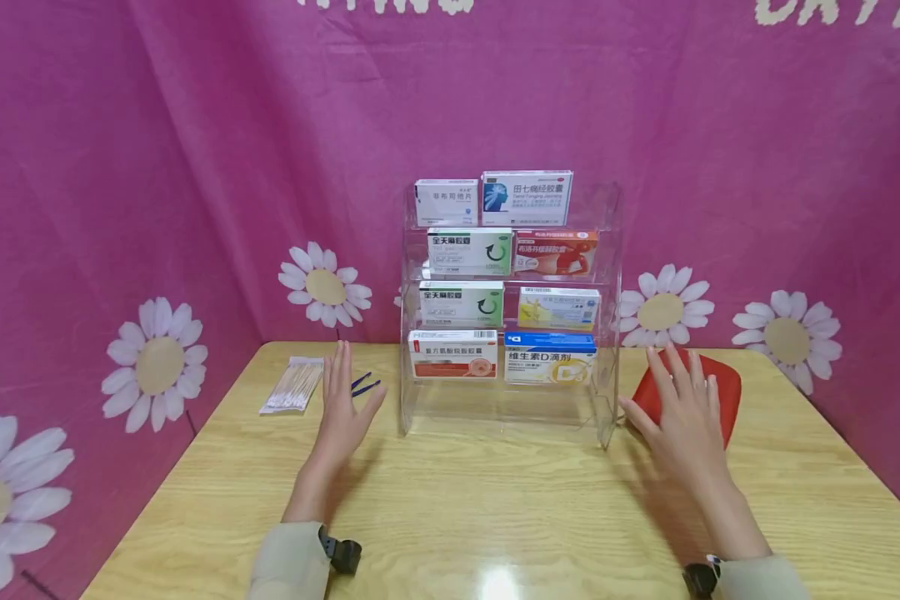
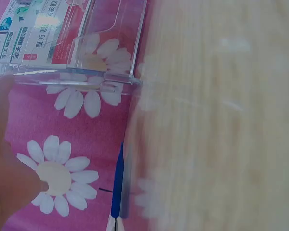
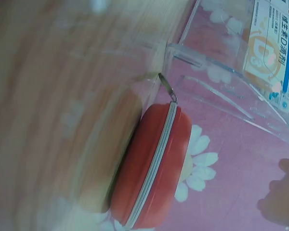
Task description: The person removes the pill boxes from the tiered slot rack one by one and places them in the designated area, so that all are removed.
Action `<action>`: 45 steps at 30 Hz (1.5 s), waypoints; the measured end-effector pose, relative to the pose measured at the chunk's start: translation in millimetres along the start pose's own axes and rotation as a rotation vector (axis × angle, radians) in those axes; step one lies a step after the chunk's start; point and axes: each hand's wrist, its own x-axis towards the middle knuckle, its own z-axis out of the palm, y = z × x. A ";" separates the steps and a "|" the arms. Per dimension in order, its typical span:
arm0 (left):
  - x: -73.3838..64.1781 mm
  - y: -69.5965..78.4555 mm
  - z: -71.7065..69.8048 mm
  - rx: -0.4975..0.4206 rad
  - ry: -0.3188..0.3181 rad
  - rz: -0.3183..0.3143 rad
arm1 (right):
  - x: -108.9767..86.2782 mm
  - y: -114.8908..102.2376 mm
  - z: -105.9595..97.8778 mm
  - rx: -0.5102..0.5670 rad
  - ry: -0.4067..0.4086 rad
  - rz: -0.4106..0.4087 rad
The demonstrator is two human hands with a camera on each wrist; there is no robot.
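Red case [image 3: 151, 168] sits near the “维生素D滴剂” box [image 1: 550, 360], left hand [image 1: 341, 415] and right hand [image 1: 682, 425] loosely outspread.

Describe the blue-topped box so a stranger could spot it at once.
On the wooden table stands a clear plastic rack with rows of boxes. In the head view, look along the lowest row of boxes to the blue-topped box on the right. Its solid blue top and big yellow circle set it apart from the white-and-red box beside it.
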 end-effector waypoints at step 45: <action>22.9 6.6 29.0 -0.572 -0.216 -0.074 | 59.1 -30.4 36.3 0.021 0.248 -0.445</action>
